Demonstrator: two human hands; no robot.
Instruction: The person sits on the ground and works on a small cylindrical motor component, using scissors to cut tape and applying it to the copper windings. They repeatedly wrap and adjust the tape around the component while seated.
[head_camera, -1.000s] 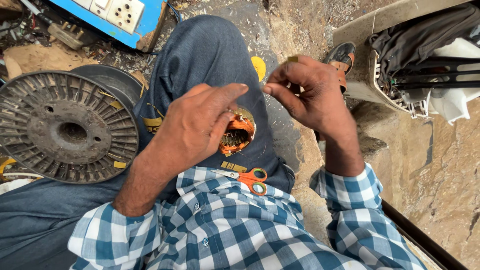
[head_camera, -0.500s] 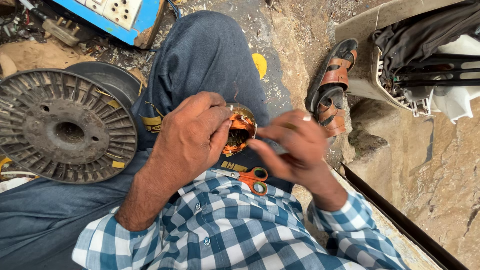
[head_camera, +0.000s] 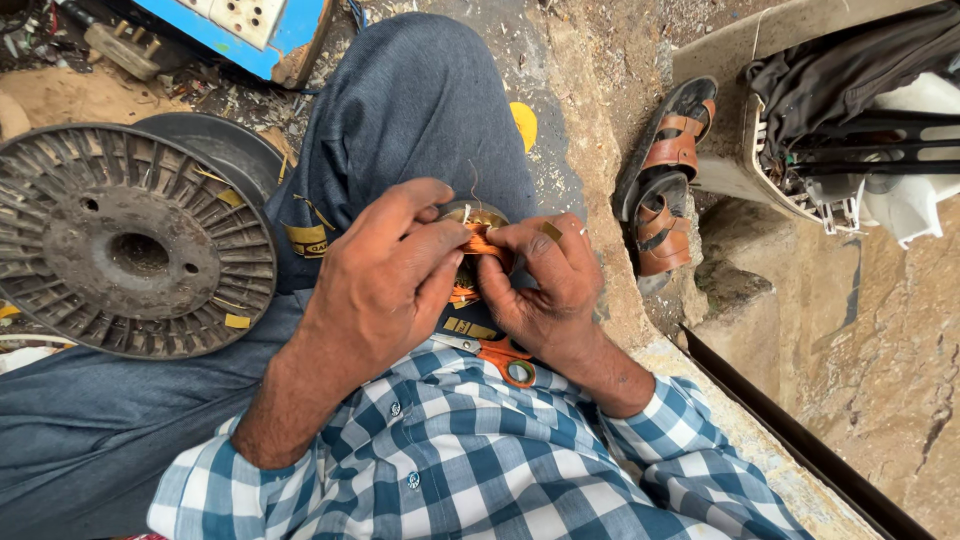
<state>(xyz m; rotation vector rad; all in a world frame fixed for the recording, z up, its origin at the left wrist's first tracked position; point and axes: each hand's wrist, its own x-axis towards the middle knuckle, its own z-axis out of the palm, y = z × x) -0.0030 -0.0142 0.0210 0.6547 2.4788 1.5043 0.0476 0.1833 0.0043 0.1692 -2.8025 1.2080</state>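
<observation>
Left hand (head_camera: 385, 285) and right hand (head_camera: 545, 285): fingers pinching copper coil (head_camera: 478, 245) on lap, frame centre | orange scissors (head_camera: 500, 352) at 6 o'clock | wire spool (head_camera: 125, 240) at 9 o'clock | sandals (head_camera: 665, 185) at 2 o'clock

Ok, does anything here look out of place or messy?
Yes. Orange-handled scissors lie loose in the lap, right under both hands working the copper coil. Yellow tape scraps cling to the grey spool and the trouser leg. A brown sandal lies tipped against the stone ledge.
</observation>
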